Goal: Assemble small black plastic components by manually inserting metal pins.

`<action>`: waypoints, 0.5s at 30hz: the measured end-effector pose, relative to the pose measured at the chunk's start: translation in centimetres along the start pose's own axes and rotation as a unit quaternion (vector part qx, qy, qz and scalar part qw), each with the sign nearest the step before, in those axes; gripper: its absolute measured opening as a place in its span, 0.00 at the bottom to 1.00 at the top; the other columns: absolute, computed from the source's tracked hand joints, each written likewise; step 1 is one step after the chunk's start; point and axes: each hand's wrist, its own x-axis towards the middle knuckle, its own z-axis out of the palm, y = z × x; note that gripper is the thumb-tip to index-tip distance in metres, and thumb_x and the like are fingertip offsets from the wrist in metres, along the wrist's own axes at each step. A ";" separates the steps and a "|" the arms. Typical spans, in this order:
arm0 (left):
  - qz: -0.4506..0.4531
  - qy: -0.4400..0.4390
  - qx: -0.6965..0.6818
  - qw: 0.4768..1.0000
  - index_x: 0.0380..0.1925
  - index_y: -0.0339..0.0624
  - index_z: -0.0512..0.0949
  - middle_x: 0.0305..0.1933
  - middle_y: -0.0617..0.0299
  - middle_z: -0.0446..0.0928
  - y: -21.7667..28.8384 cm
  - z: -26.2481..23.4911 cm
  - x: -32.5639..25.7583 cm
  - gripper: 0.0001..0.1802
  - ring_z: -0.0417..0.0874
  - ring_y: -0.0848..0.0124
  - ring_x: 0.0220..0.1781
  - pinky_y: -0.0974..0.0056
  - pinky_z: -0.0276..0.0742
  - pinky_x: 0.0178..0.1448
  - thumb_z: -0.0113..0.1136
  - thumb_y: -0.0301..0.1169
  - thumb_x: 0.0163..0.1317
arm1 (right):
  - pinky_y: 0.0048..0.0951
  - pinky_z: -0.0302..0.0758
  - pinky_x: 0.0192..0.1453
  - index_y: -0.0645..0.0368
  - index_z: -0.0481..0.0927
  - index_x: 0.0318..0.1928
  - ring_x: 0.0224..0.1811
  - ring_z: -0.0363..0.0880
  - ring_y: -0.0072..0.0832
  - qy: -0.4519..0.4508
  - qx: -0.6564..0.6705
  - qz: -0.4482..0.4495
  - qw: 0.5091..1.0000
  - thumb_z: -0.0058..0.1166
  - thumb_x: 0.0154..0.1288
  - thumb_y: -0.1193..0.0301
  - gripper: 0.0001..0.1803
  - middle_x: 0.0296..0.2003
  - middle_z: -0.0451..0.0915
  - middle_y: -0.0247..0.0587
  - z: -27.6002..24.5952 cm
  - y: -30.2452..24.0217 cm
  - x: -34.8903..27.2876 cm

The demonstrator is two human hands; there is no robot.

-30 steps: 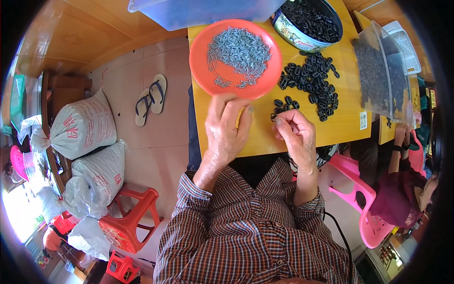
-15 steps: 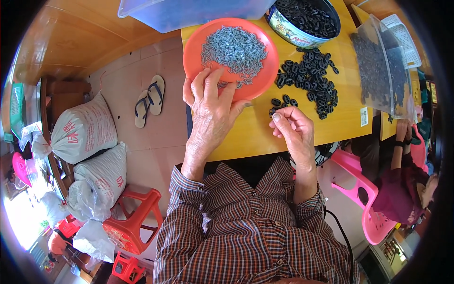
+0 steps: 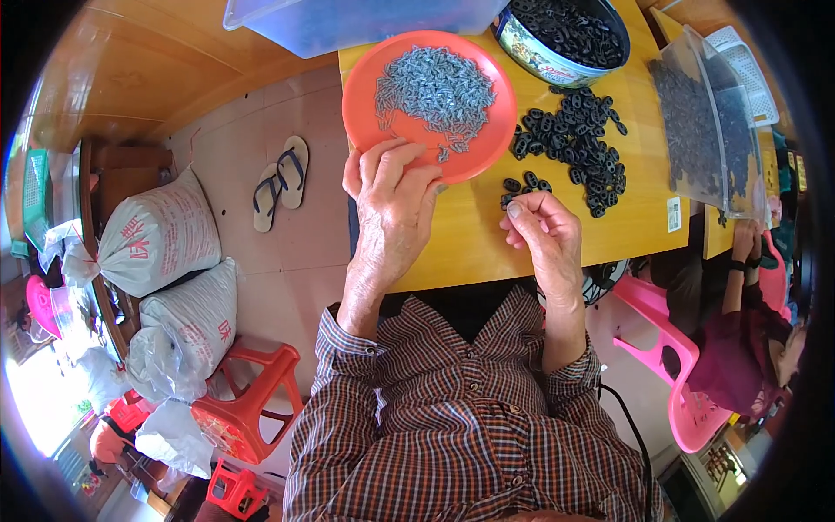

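An orange-red plate (image 3: 492, 150) at the table's near left holds a heap of small grey screw-like metal pieces (image 3: 439, 87). My left hand (image 3: 390, 196) lies over the plate's near rim, fingers curled down and thumb drawn in. What is under its fingertips is hidden. Right of it my right hand (image 3: 550, 239) hovers at the table's near edge with thumb and forefinger pinched, the other fingers curled. Anything between them is too small to make out. A few black oval pieces with holes (image 3: 531, 181) lie just beyond it, and a larger spread of the same pieces (image 3: 574, 130) farther off.
A printed round tin (image 3: 557, 65) full of black pieces stands behind the spread. Clear plastic bins stand at far left (image 3: 348, 26) and right (image 3: 700, 130) of the yellow table (image 3: 626, 230). A red stool (image 3: 261, 391), white sacks (image 3: 161, 230) and slippers (image 3: 283, 178) are left; another person (image 3: 739, 361) sits right.
My left hand's fingers have drawn back toward the plate's near rim and curled closer together; fewer loose metal pieces show beside them. My right hand keeps its pinch almost in place.
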 end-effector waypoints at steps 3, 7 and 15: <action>0.002 0.009 -0.009 1.000 0.29 0.41 0.81 0.45 0.60 0.77 -0.1 0.2 -0.1 0.07 0.75 0.61 0.54 0.51 0.59 0.64 0.66 0.24 0.47 | 0.16 0.68 0.30 0.62 0.78 0.36 0.25 0.72 0.14 -0.006 -0.006 -0.006 1.000 0.56 0.65 0.68 0.09 0.27 0.79 0.33 0.0 0.0 0.0; 0.004 0.015 -0.019 1.000 0.29 0.41 0.81 0.43 0.59 0.77 0.2 0.3 0.0 0.07 0.75 0.61 0.54 0.53 0.59 0.64 0.66 0.24 0.48 | 0.16 0.69 0.31 0.62 0.78 0.36 0.25 0.72 0.15 -0.004 -0.007 -0.001 1.000 0.55 0.66 0.68 0.09 0.27 0.79 0.33 0.0 -0.1 -0.1; -0.206 0.002 -0.407 0.890 0.37 0.33 0.78 0.36 0.57 0.79 3.5 0.5 -2.3 0.06 0.84 0.69 0.31 0.69 0.81 0.35 0.58 0.17 0.59 | 0.15 0.71 0.32 0.61 0.78 0.36 0.26 0.74 0.14 0.006 0.000 0.018 1.000 0.55 0.66 0.67 0.09 0.27 0.79 0.32 0.5 -0.5 -0.6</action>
